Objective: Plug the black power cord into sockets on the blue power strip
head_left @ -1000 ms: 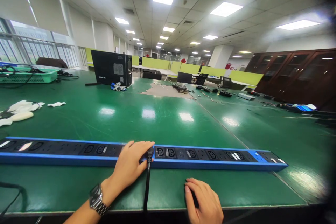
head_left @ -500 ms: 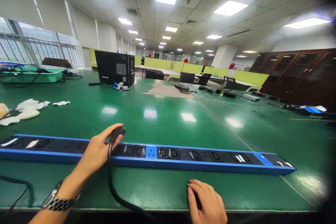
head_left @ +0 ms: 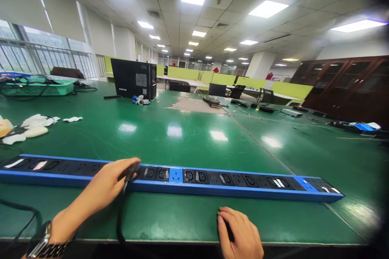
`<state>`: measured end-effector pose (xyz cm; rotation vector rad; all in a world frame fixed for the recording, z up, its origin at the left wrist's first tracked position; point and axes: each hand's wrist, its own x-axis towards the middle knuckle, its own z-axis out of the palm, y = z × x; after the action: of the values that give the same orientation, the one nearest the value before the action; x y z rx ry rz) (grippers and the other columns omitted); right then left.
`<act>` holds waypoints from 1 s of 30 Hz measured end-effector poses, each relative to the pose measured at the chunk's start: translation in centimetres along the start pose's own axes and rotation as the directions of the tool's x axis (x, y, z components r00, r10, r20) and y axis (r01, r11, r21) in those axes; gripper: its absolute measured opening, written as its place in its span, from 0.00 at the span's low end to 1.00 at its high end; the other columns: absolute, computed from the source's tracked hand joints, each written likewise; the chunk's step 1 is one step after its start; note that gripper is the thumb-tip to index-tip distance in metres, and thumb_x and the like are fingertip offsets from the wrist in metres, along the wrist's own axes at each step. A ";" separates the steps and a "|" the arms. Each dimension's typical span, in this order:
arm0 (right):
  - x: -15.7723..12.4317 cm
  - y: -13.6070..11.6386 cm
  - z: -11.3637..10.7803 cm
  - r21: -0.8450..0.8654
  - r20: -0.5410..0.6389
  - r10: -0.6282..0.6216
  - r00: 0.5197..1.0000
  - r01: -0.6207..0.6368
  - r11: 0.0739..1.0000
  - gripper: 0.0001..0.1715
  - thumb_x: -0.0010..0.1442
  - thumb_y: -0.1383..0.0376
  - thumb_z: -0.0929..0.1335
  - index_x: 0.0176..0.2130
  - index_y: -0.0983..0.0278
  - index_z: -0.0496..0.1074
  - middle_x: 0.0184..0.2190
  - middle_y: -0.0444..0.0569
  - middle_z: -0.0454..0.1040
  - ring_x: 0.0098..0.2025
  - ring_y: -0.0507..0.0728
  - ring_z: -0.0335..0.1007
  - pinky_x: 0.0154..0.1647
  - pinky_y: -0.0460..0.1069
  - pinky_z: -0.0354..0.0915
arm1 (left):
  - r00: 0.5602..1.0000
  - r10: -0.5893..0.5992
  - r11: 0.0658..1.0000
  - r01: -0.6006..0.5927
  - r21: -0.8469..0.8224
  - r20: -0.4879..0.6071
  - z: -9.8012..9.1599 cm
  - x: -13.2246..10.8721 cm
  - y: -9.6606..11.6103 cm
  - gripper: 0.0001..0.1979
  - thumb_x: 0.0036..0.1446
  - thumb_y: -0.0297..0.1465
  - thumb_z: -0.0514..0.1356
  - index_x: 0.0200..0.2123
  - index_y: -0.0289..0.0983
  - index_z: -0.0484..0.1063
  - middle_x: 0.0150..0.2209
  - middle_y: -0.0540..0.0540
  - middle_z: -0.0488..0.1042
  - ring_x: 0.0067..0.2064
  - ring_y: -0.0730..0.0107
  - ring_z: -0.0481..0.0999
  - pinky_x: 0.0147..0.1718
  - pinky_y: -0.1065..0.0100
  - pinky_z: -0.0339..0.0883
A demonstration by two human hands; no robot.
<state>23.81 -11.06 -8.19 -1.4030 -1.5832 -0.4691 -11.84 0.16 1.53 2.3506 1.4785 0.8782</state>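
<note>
A long blue power strip [head_left: 212, 190] with black socket faces lies across the green table in front of me. My left hand [head_left: 112, 178] is closed on the black plug [head_left: 133, 167] of a power cord, holding it down at the strip's sockets left of the middle. Fingers cover part of the plug, so I cannot tell whether it sits in a socket. The thick black cord [head_left: 120, 214] hangs from it over the table's front edge. Near that edge, right of the middle, my right hand [head_left: 240, 230] rests with fingers curled and nothing visible in them, apart from the strip.
A black computer tower [head_left: 133, 79] stands at the back, with blue and white gloves [head_left: 141, 100] beside it. At the left are a green basket [head_left: 57, 88] of cables and white foam scraps [head_left: 33, 125]. Another thin cable [head_left: 22, 208] lies at the front left.
My left hand has come down and slightly left with the plug, from above the power strip onto its socket face. The cord has shifted left. My right hand stays put.
</note>
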 end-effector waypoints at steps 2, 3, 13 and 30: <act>0.0 0.1 0.0 -0.001 0.007 -0.002 1.000 0.002 1.000 0.10 0.63 0.62 0.64 0.34 0.60 0.74 0.35 0.48 0.78 0.39 0.56 0.72 0.42 0.51 0.61 | 0.999 0.026 1.000 -0.027 0.011 0.036 -0.3 0.1 -0.2 0.20 0.60 0.41 0.55 0.53 0.43 0.73 0.53 0.45 0.76 0.53 0.56 0.75 0.55 0.58 0.67; 0.0 0.1 -0.1 -0.001 0.012 -0.004 1.000 0.004 1.000 0.10 0.63 0.63 0.64 0.35 0.60 0.74 0.36 0.48 0.78 0.39 0.56 0.72 0.42 0.51 0.61 | 0.998 0.034 0.999 -0.035 0.012 0.051 -0.4 0.2 -0.2 0.20 0.60 0.39 0.54 0.53 0.43 0.73 0.53 0.46 0.76 0.53 0.56 0.75 0.55 0.58 0.66; -0.1 0.0 0.0 -0.010 0.012 0.004 1.000 -0.003 1.000 0.10 0.64 0.62 0.64 0.35 0.60 0.74 0.36 0.47 0.78 0.39 0.55 0.71 0.42 0.51 0.60 | 0.996 0.034 0.994 -0.026 -0.103 0.078 -0.9 0.3 0.0 0.21 0.60 0.43 0.54 0.53 0.42 0.73 0.53 0.46 0.77 0.53 0.57 0.76 0.52 0.60 0.69; -0.2 0.2 0.2 -0.017 0.007 -0.002 1.000 0.002 1.000 0.12 0.63 0.61 0.63 0.33 0.59 0.75 0.35 0.48 0.78 0.38 0.56 0.73 0.40 0.51 0.61 | 0.995 0.079 0.995 -0.074 0.069 -0.065 0.8 -0.6 -0.6 0.27 0.54 0.51 0.60 0.53 0.45 0.73 0.51 0.46 0.78 0.51 0.54 0.76 0.52 0.58 0.69</act>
<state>23.89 -10.91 -8.50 -1.4174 -1.5901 -0.4805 -12.00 -0.02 0.38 2.4631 1.4732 0.9507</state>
